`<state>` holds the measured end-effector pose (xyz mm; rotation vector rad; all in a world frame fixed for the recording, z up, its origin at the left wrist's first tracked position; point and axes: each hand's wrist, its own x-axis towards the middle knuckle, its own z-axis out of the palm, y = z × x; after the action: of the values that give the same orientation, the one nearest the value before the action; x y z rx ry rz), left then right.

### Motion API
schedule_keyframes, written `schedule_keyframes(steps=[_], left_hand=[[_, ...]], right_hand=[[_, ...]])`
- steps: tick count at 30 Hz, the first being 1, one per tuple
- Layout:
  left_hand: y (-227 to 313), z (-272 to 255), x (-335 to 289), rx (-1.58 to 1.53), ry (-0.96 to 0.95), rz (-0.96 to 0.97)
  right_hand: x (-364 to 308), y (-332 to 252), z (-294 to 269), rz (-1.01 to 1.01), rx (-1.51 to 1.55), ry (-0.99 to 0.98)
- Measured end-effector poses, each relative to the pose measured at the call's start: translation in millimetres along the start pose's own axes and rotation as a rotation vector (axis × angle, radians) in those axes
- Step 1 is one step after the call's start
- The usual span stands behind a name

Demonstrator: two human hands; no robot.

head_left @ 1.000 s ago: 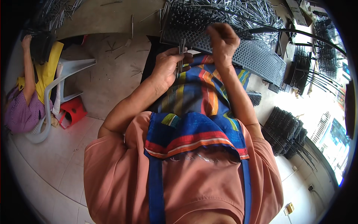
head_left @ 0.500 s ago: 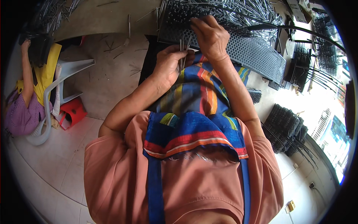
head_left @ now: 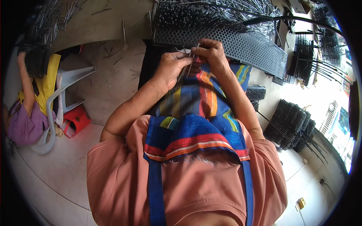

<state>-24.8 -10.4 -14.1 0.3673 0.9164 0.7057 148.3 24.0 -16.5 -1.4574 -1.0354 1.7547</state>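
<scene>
My left hand is closed around a few thin grey metal rods, which stick out below its fingers above my striped apron. Close beside it, my right hand pinches the upper end of a rod, its fingertips nearly meeting those of the left. Just beyond both hands lies a long dark board pierced with rows of round holes. Dark rods stand packed upright in its far left part. The holes nearer to me show bare.
Loose metal rods are heaped behind the board. A thick black cable arches over at the right. Dark bundled racks stand on the floor. At left, another person's arm reaches up beside a grey plastic chair and red container.
My right hand has come down from the standing rods on the board to the rods in my left hand. The left hand has barely moved. The whole view has shifted slightly.
</scene>
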Motion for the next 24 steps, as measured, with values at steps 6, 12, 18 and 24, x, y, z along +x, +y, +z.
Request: schedule_keyframes(steps=[6, 12, 18, 24], left_hand=[[-2, -7, 3, -0.124, 0.149, -0.007], [-11, 3, 8, -0.225, 0.084, -0.043], [-8, 3, 7, -0.213, 0.112, -0.018], [-8, -2, 7, -0.241, 0.082, -0.002]], right_hand=[[3, -20, 2, -0.445, 0.174, 0.467], [32, -15, -8, -0.875, -0.193, 0.534], [27, -19, -11, -0.928, -0.412, 0.485], [25, -26, 0, -0.89, -0.462, 0.443]])
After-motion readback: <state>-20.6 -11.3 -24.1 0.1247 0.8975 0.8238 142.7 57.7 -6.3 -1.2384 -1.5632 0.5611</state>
